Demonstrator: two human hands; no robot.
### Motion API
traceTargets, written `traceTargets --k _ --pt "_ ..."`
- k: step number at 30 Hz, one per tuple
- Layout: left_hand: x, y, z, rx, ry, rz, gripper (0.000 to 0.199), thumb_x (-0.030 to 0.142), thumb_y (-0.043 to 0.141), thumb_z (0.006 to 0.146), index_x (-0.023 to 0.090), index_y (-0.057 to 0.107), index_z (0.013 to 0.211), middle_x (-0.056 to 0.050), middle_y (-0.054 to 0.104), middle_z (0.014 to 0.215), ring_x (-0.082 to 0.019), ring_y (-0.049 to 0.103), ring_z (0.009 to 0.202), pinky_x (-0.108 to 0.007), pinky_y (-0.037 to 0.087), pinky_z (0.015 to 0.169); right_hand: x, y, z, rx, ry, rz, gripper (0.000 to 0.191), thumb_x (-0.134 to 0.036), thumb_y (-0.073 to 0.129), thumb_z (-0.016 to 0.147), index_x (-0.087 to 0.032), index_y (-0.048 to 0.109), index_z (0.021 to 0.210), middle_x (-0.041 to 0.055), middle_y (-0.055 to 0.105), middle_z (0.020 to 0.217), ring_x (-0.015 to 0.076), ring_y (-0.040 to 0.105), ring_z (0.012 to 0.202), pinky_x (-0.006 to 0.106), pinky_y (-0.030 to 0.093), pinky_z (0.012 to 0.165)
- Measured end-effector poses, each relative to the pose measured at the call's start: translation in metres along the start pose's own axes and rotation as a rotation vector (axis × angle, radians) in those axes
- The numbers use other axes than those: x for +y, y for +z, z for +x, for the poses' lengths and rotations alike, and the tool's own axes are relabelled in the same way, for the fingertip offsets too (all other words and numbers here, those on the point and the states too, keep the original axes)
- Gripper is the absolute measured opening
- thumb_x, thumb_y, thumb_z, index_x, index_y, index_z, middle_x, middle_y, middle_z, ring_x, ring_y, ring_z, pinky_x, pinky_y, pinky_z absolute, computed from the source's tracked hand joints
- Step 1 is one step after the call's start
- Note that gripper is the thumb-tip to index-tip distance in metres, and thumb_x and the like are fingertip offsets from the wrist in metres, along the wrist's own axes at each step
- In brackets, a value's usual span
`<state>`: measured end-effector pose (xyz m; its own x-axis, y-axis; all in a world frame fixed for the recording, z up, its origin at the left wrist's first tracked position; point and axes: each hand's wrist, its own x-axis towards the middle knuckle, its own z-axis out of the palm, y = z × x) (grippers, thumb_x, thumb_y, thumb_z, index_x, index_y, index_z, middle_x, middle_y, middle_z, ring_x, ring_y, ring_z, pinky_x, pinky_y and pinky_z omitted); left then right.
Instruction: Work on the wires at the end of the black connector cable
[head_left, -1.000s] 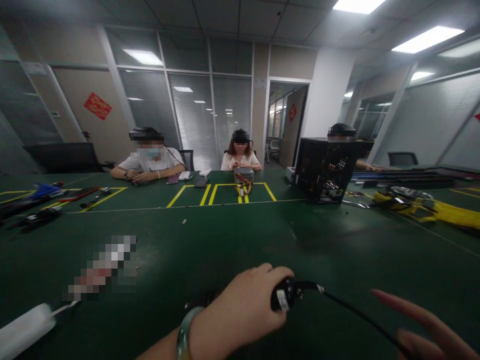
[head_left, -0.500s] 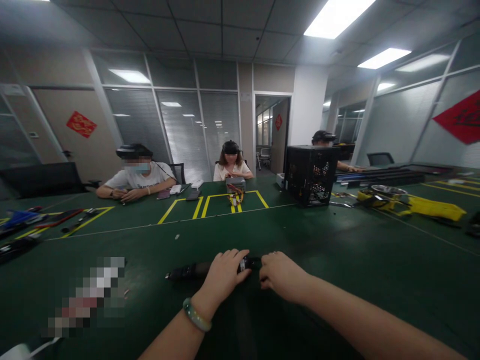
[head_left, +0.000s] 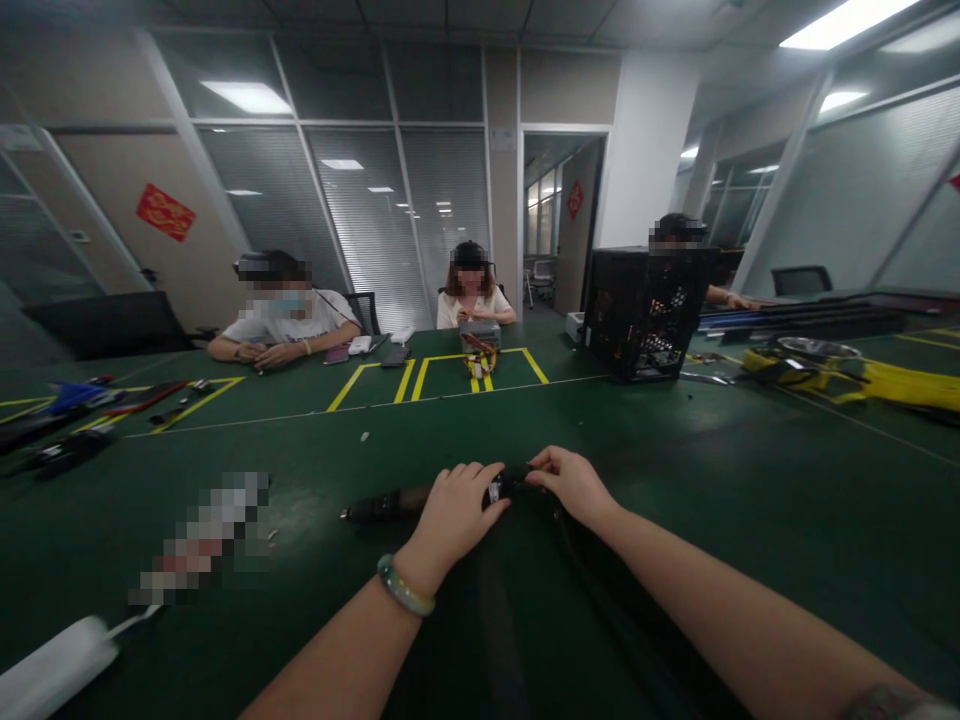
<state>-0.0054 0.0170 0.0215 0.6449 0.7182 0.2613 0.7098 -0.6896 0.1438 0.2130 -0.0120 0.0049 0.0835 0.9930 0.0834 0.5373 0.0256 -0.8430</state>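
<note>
Gripping black tool [head_left: 375, 508] round body w/ L hand [head_left: 459, 505]; pinching its cord [head_left: 519, 481] w/ R hand [head_left: 574, 485], tho can't tell exact fingertip contact. Find tool lying on counter [head_left: 315, 550], near side of PC case [head_left: 637, 315] & to its left. Best press tool down w/ L hand to stop roll, keep R pinch short & in line, avoid kinking cord, ease vs. yank.

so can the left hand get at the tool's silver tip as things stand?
Probably yes, after shifting: the tip is uncovered, and I see only part of the tool itself between it and the left hand, whose grip is toward the other end.
</note>
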Motion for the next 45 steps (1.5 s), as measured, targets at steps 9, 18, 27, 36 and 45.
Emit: traceTargets --k 9,18,27,36,45 --pt "0.004 0.0 0.003 -0.002 -0.085 0.059 0.042 0.04 0.057 0.089 0.025 0.052 0.129 -0.008 0.06 0.117 -0.025 0.056 0.105 -0.037 0.041 0.089 -0.003 -0.005 0.002 -0.188 -0.098 -0.167 0.016 -0.021 0.052 0.092 -0.02 0.068 0.095 0.0003 0.068 0.086 0.0139 0.063 0.076 0.025 0.047 0.069" --pt "0.015 0.003 0.006 0.024 -0.103 0.067 0.041 0.028 0.057 0.088 0.024 0.049 0.128 -0.007 0.057 0.12 -0.024 0.056 0.107 -0.036 0.043 0.089 -0.006 -0.003 0.001 -0.152 -0.166 -0.211 0.013 -0.023 0.054 0.091 -0.021 0.065 0.098 0.0008 0.068 0.093 0.0153 0.063 0.082 0.026 0.047 0.072" --pt "0.022 0.013 0.025 -0.01 -0.068 0.089 0.008 0.021 0.055 0.088 0.021 0.055 0.095 -0.002 0.058 0.095 -0.019 0.057 0.086 -0.031 0.044 0.076 -0.002 -0.002 0.008 -0.12 -0.139 -0.123 0.024 -0.02 0.053 0.092 -0.02 0.05 0.116 0.0007 0.066 0.091 0.0162 0.063 0.087 0.028 0.044 0.075" --pt "0.017 0.008 0.022 -0.01 -0.017 -0.024 0.007 0.023 0.053 0.09 0.021 0.057 0.096 -0.002 0.061 0.098 -0.017 0.058 0.087 -0.03 0.045 0.076 -0.001 -0.001 0.007 -0.172 -0.16 -0.228 0.027 -0.02 0.054 0.092 -0.023 0.05 0.119 0.0004 0.067 0.092 0.0181 0.062 0.087 0.029 0.044 0.075" --pt "0.013 0.012 0.022 0.005 0.026 -0.057 0.011 0.021 0.051 0.092 0.023 0.06 0.099 -0.002 0.064 0.098 -0.017 0.059 0.087 -0.031 0.046 0.079 -0.001 0.002 0.008 -0.229 -0.244 -0.281 0.031 -0.021 0.053 0.094 -0.025 0.047 0.124 -0.0005 0.068 0.09 0.0192 0.061 0.089 0.03 0.042 0.077"
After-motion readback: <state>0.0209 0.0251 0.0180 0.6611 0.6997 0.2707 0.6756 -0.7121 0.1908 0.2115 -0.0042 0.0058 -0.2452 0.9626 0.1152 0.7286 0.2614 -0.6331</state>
